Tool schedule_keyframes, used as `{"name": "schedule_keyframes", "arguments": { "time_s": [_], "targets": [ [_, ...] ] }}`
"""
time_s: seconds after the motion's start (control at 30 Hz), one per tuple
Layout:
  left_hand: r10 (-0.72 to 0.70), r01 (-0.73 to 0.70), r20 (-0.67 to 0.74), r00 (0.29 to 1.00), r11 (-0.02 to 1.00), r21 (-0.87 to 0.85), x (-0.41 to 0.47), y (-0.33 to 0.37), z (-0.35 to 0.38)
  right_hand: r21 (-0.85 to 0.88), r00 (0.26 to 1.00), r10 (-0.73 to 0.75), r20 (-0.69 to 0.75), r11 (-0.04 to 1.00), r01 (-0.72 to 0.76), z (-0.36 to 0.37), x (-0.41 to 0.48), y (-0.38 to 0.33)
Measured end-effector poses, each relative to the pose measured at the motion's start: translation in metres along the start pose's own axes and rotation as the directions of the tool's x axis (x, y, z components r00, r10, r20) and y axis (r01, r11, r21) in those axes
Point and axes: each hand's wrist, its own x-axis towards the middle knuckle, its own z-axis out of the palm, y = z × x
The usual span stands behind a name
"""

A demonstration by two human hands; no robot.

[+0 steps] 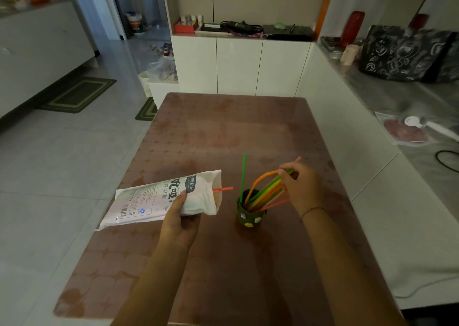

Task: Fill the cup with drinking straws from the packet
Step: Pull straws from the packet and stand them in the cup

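A small dark green cup (249, 216) with stickers stands on the brown table (223, 132). Several coloured straws (264, 193) lean in it toward the right, and one green straw (243, 174) stands nearly upright. My right hand (301, 186) grips the upper ends of the leaning bunch, and an orange straw bends in an arch from my fingers to the cup. Left of the cup, my left hand (180, 215) holds the white printed straw packet (164, 198) off the table. Its open end faces the cup, with a red-orange straw tip (223, 189) poking out.
White cabinets (238, 65) stand behind the table's far edge. A grey counter (407, 97) on the right carries a dark patterned bag (407, 52), a red bottle and a white utensil. Tiled floor with mats lies to the left.
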Motion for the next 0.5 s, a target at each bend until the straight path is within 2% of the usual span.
{"name": "schedule_keyframes", "arguments": {
  "time_s": [0.1, 0.23, 0.33, 0.37, 0.43, 0.5],
  "targets": [
    [-0.003, 0.003, 0.017, 1.0, 1.0, 0.002, -0.002, 0.0, 0.005, -0.063, 1.0, -0.02, -0.022, 0.998, 0.018, -0.001, 0.002, -0.001],
    [0.015, -0.015, 0.043, 0.999, 1.0, 0.011, -0.004, 0.003, 0.009, -0.088, 0.988, -0.071, -0.137, 0.994, 0.059, -0.01, 0.002, -0.011],
    [0.026, -0.027, 0.069, 0.997, 0.999, 0.018, -0.006, 0.003, 0.01, -0.01, 0.962, -0.12, -0.246, 0.993, 0.122, -0.014, -0.003, -0.026],
    [0.032, -0.034, 0.086, 0.996, 0.999, 0.023, -0.007, 0.003, 0.011, 0.065, 0.965, -0.115, -0.238, 0.989, 0.134, -0.013, -0.007, -0.032],
    [0.055, -0.063, 0.131, 0.99, 0.996, 0.059, -0.01, 0.002, 0.013, 0.25, 0.991, -0.046, -0.125, 0.965, 0.076, 0.001, -0.019, -0.04],
    [0.081, -0.1, 0.166, 0.983, 0.989, 0.106, -0.013, 0.002, 0.016, 0.402, 0.991, 0.108, 0.074, 0.906, -0.129, 0.021, -0.033, -0.045]
  ]
}}
